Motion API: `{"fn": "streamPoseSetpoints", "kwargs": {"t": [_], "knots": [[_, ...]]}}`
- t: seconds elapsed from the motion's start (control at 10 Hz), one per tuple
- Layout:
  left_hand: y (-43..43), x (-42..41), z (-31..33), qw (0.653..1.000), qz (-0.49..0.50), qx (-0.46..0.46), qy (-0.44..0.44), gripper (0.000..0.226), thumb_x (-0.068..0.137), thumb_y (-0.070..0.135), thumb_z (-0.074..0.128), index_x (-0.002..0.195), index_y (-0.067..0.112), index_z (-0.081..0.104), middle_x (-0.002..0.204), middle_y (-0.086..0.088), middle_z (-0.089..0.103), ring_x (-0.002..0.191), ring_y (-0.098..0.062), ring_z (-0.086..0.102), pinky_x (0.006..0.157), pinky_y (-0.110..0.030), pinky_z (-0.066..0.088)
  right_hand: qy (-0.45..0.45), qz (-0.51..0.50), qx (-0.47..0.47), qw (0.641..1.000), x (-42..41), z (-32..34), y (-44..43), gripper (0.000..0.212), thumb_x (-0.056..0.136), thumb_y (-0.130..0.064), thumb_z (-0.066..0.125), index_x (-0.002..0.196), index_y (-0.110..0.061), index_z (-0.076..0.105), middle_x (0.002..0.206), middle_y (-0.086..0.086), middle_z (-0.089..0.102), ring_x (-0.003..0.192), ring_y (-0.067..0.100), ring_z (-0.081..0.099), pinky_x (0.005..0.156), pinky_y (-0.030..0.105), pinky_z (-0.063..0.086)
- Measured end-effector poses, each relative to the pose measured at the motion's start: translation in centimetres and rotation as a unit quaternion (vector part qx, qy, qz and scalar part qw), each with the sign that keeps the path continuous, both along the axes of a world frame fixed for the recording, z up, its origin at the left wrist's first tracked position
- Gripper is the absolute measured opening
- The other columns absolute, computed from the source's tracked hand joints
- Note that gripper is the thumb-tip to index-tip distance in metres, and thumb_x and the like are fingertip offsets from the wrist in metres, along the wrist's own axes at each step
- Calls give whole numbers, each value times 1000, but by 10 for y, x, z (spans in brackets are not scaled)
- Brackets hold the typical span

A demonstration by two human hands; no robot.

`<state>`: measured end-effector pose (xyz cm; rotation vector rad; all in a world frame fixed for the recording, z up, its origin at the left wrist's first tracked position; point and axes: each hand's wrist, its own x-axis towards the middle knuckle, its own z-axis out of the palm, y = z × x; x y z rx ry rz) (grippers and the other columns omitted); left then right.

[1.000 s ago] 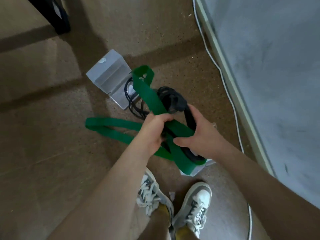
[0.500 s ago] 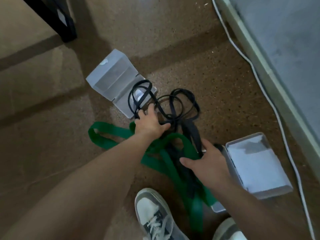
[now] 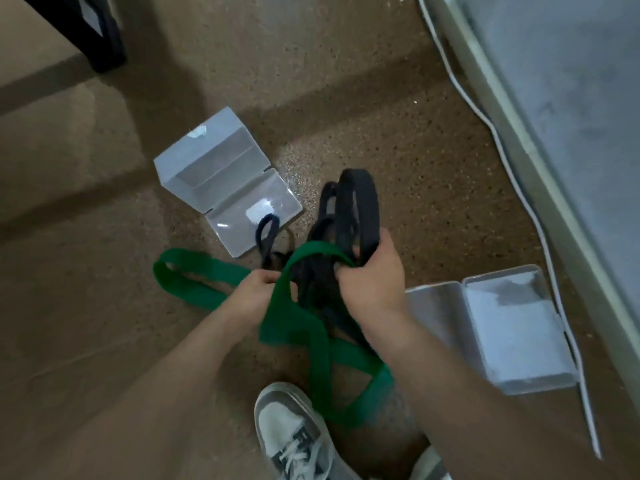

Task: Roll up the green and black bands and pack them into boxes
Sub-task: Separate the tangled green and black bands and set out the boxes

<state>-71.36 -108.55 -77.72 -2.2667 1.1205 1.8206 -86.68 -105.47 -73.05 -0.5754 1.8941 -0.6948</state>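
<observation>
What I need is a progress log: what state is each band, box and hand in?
Green flat elastic band: unrolled, tangled with black.
Black flat elastic band: unrolled, bunched.
Far clear plastic box: open, black loop on it.
Near clear plastic box: open, no band inside.
Left hand: grips green band.
Right hand: grips black band.

**A:** How tight is it down there?

**B:** Your left is all bare floor (image 3: 86, 323), tons of room. Straight ahead the green band (image 3: 207, 263) loop lies flat just short of the open box (image 3: 207, 168). The black band (image 3: 370, 216) tangle plugs the gap over to the second box (image 3: 519, 341). Right of that, white cable (image 3: 493, 133) and wall (image 3: 571, 98) box you in.
</observation>
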Motion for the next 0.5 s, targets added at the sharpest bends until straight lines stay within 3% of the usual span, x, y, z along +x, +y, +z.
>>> {"fn": "streamPoseSetpoints", "kwargs": {"t": [0.1,0.2,0.3,0.4,0.5], "knots": [[44,-3,22,987,125,97,17,21,94,3,48,84,4,67,56,-5,60,45,-17,58,51,-21,47,-72,144,65,985,13,4,29,59,82,-10,69,133,-29,46,120,-5,62,113,15,58,98,32,46],[80,-11,54,983,39,178,24,39,80,33,69,106,6,59,95,-11,63,89,-27,65,77,-21,56,-123,290,144,938,1,16,48,73,87,-15,66,148,-29,30,141,-2,50,126,17,51,108,38,42],[44,7,83,982,-109,133,-75,19,90,7,60,93,-12,60,97,-30,67,91,-48,58,86,-31,50,-26,368,141,919,-28,27,41,72,89,-14,62,151,-26,27,145,2,47,126,20,50,102,29,41],[1,21,64,900,-366,83,-223,22,97,11,46,110,0,60,117,-17,61,107,-37,58,85,-42,47,97,371,91,919,-66,14,16,71,89,-13,61,151,-29,28,131,9,57,102,25,58,81,30,45],[-44,28,49,801,-461,-104,-367,28,88,23,58,114,15,59,120,-15,53,113,-34,49,78,-41,47,203,444,122,864,-94,-14,-11,81,88,-20,64,152,-36,17,129,13,59,117,33,54,98,46,44]]}}
